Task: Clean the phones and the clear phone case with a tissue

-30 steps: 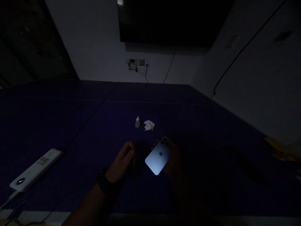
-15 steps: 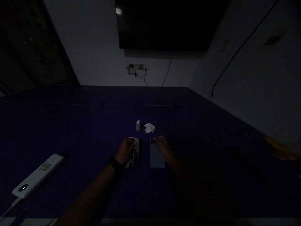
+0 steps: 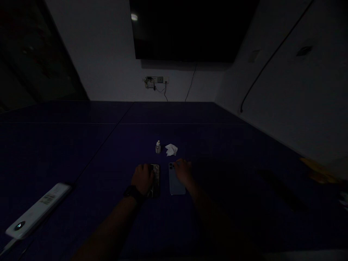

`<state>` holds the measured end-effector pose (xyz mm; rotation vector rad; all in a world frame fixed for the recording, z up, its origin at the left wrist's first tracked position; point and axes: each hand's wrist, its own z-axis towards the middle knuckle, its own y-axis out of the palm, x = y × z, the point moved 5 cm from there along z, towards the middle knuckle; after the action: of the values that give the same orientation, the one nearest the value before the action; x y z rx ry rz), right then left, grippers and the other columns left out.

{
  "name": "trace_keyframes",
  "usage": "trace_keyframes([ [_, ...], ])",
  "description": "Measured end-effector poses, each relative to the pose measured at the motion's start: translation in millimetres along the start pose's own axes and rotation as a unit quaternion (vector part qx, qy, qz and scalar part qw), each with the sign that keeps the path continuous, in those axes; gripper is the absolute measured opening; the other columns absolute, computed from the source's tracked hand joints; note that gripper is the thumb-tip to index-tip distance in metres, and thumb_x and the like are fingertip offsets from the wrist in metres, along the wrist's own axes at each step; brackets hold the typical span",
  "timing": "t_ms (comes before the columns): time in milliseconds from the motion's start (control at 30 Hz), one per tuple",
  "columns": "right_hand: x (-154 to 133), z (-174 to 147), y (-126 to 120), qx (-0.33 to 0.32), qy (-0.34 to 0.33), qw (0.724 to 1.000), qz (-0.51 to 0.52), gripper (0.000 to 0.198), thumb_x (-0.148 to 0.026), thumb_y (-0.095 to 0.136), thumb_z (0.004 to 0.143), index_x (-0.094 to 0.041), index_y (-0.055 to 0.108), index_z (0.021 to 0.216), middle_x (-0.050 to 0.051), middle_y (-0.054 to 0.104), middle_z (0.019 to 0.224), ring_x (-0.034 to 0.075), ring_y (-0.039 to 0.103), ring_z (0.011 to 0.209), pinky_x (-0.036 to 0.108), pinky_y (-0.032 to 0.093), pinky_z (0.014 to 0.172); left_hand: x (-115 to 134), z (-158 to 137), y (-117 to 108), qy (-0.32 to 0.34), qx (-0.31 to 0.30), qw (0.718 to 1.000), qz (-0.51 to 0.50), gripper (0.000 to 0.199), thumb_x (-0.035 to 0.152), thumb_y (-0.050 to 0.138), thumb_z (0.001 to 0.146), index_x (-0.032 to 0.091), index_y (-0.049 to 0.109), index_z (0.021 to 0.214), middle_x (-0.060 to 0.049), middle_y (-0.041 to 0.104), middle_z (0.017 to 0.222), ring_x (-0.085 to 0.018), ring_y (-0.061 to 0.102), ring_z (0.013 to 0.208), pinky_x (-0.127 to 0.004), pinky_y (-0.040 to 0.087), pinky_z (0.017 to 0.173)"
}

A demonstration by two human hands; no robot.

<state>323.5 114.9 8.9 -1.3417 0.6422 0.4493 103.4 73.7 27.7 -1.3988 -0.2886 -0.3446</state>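
The room is dim. My left hand, with a dark band on its wrist, has its fingers curled over the left side of a dark patterned phone case lying flat. Whether a phone sits inside that case I cannot tell. To its right lies a blue-grey phone, back up, its camera lenses at the top left. Closed over this phone's upper right edge is my right hand; some of its fingertips are hidden. A small gap separates the phone and the case.
Beyond the hands stand a small clear bottle with a white cap and a crumpled white tissue. A long white device with a cable lies left on the dark blue table. Something yellow is at far right.
The view has shifted slightly. My left hand has flattened lower over the case, its fingers no longer raised in a pinch. My right hand still grips the phone's upper edge.
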Motion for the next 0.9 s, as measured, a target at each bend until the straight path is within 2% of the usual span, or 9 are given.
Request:
trace_keyframes([
  [167, -4.2, -4.9, 2.5, -0.002, -0.018, 0.996, -0.091, 0.023, -0.036, 0.056, 0.095, -0.018, 0.068, 0.102, 0.016, 0.066, 0.112, 0.033, 0.051, 0.111, 0.043, 0.033, 0.094, 2.0, -1.6, 1.0, -0.002, 0.001, 1.0, 0.028, 0.02, 0.03, 0.051, 0.096, 0.015, 0.058, 0.108, -0.013, 0.061, 0.107, -0.028, 0.059, 0.103, -0.038, 0.043, 0.091],
  [367, -3.2, -7.7, 1.3, -0.004, -0.03, 0.99, -0.141, 0.025, -0.041, 0.053, 0.097, -0.024, 0.068, 0.106, 0.013, 0.065, 0.115, 0.034, 0.051, 0.11, 0.044, 0.035, 0.089, -0.1, 1.8, -1.6, -0.035, -0.002, 0.999, 0.024, 0.028, 0.031, 0.055, 0.093, 0.013, 0.052, 0.115, -0.015, 0.057, 0.109, -0.029, 0.059, 0.102, -0.036, 0.045, 0.088],
  [467, -2.5, -8.5, 0.9, 0.0, -0.032, 0.988, -0.148, 0.026, -0.044, 0.052, 0.098, -0.027, 0.068, 0.108, 0.012, 0.064, 0.114, 0.032, 0.05, 0.11, 0.043, 0.035, 0.088, 1.6, -1.0, -5.5, -0.048, -0.011, 0.999, 0.022, 0.035, 0.038, 0.055, 0.093, 0.013, 0.052, 0.116, -0.017, 0.056, 0.111, -0.031, 0.058, 0.104, -0.039, 0.045, 0.089],
  [533, -2.6, -9.3, 1.0, 0.005, -0.032, 0.988, -0.148, 0.025, -0.044, 0.052, 0.098, -0.028, 0.069, 0.108, 0.011, 0.062, 0.115, 0.031, 0.05, 0.11, 0.043, 0.035, 0.088, 6.1, -6.2, -6.6, -0.052, -0.022, 0.998, 0.024, 0.046, 0.051, 0.056, 0.09, 0.012, 0.054, 0.115, -0.019, 0.056, 0.112, -0.036, 0.056, 0.107, -0.044, 0.043, 0.092],
  [600, -2.8, -10.3, 1.4, 0.012, -0.031, 0.988, -0.147, 0.024, -0.043, 0.054, 0.097, -0.028, 0.07, 0.107, 0.012, 0.061, 0.116, 0.031, 0.05, 0.11, 0.042, 0.035, 0.088, 12.8, -13.0, -5.6, -0.053, -0.034, 0.998, 0.024, 0.068, 0.066, 0.064, 0.079, 0.011, 0.055, 0.117, -0.022, 0.055, 0.115, -0.042, 0.053, 0.111, -0.049, 0.042, 0.093],
  [667, -2.9, -11.1, 1.7, 0.018, -0.032, 0.988, -0.147, 0.023, -0.043, 0.056, 0.096, -0.027, 0.069, 0.107, 0.012, 0.059, 0.117, 0.031, 0.05, 0.11, 0.042, 0.035, 0.089, 19.7, -19.1, -3.0, -0.056, -0.048, 0.997, 0.018, 0.081, 0.069, 0.072, 0.068, 0.01, 0.054, 0.121, -0.025, 0.055, 0.118, -0.045, 0.051, 0.112, -0.05, 0.042, 0.09],
  [767, -2.4, -8.2, -0.9, 0.026, -0.032, 0.988, -0.146, 0.027, -0.042, 0.053, 0.097, -0.023, 0.066, 0.111, 0.014, 0.058, 0.117, 0.032, 0.051, 0.11, 0.042, 0.037, 0.088, 24.7, -24.0, -1.3, -0.063, -0.062, 0.996, -0.004, 0.075, 0.056, 0.076, 0.066, 0.009, 0.055, 0.121, -0.028, 0.055, 0.122, -0.047, 0.051, 0.115, -0.052, 0.041, 0.092],
  [900, -8.9, 8.7, -13.8, 0.028, -0.067, 0.986, -0.15, 0.031, -0.031, 0.051, 0.096, -0.019, 0.059, 0.124, 0.015, 0.056, 0.124, 0.03, 0.05, 0.114, 0.04, 0.038, 0.092, 14.2, -21.5, -13.0, -0.075, -0.075, 0.992, -0.075, 0.057, 0.049, 0.066, 0.077, 0.01, 0.058, 0.117, -0.026, 0.061, 0.117, -0.042, 0.058, 0.112, -0.05, 0.042, 0.092],
])
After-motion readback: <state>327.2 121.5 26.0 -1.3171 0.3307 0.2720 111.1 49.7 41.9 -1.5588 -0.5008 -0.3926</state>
